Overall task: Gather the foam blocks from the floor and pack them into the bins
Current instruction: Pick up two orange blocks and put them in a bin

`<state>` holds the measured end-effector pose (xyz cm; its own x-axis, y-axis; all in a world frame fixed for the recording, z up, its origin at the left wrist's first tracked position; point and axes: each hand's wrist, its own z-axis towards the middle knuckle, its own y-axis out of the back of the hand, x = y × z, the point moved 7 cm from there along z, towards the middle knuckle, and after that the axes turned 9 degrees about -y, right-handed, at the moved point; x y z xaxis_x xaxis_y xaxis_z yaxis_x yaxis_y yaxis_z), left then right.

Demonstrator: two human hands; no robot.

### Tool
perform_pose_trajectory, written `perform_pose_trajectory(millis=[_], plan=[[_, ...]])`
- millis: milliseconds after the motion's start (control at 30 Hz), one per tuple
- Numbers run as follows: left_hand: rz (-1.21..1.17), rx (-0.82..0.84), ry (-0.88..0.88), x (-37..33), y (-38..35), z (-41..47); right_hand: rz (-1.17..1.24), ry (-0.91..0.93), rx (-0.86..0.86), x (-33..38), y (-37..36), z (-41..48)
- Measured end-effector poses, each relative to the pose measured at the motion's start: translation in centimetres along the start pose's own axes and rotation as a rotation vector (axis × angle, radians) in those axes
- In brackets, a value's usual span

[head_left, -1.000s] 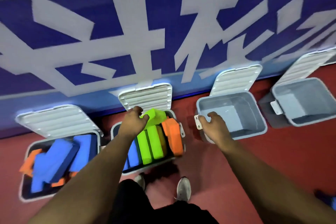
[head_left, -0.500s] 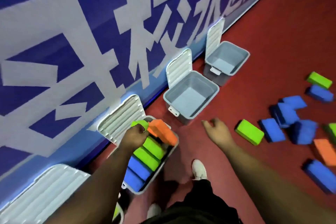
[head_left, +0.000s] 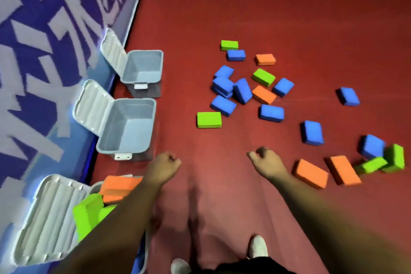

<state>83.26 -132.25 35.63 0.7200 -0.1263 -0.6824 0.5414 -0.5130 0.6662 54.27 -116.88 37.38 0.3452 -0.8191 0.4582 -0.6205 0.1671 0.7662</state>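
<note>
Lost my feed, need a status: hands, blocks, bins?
Both hands empty. Blocks scattered on floor. Near bin full, two bins open, empty. Path clear.

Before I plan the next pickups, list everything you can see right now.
Bins: three, grey, lids open, in a row along the wall.
Empty bins: two, the far one and the middle one.
Filled bin: one, nearest, holding green and orange blocks, partly hidden by the left arm.
Blue blocks: about ten, loose on the floor; some overlap, so the count is not exact.
Green blocks: five on the floor.
Orange blocks: four on the floor.
Floor: red.
Wall: blue with white lettering, left.
Shoes: two, white, bottom edge.
Hands: left and right, loosely curled, holding nothing.
</note>
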Motion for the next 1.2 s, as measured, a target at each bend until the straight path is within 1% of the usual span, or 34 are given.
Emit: perform_pose_trajectory(millis=[100,267,467,633,767,900,1100,1200], plan=[[0.075,0.103,-0.138,-8.9,-5.7,2.0,0.072,-0.098,-0.067,-7.8,5.6,0.8],[0.171,0.229,-0.326,-22.3,-18.0,3.3,0.178,-0.263,-0.158,-22.0,14.7,1.7],[0.228,0.343,-0.466,-36.1,-33.1,2.1,0.241,-0.403,-0.239,-37.7,25.1,3.2],[0.250,0.444,-0.513,-43.9,-43.1,1.6,0.286,-0.520,-0.267,-47.1,31.1,4.1],[0.273,0.494,-0.489,-46.6,-48.4,2.8,0.320,-0.586,-0.229,-51.7,32.7,6.5],[0.284,0.502,-0.425,-47.3,-51.4,6.2,0.327,-0.617,-0.156,-52.9,32.8,11.3],[0.256,0.525,-0.295,-47.8,-56.3,15.6,0.309,-0.591,-0.083,-52.1,34.4,23.0],[0.265,0.560,-0.245,-49.9,-60.4,21.1,0.305,-0.598,-0.069,-52.6,36.4,30.0]])
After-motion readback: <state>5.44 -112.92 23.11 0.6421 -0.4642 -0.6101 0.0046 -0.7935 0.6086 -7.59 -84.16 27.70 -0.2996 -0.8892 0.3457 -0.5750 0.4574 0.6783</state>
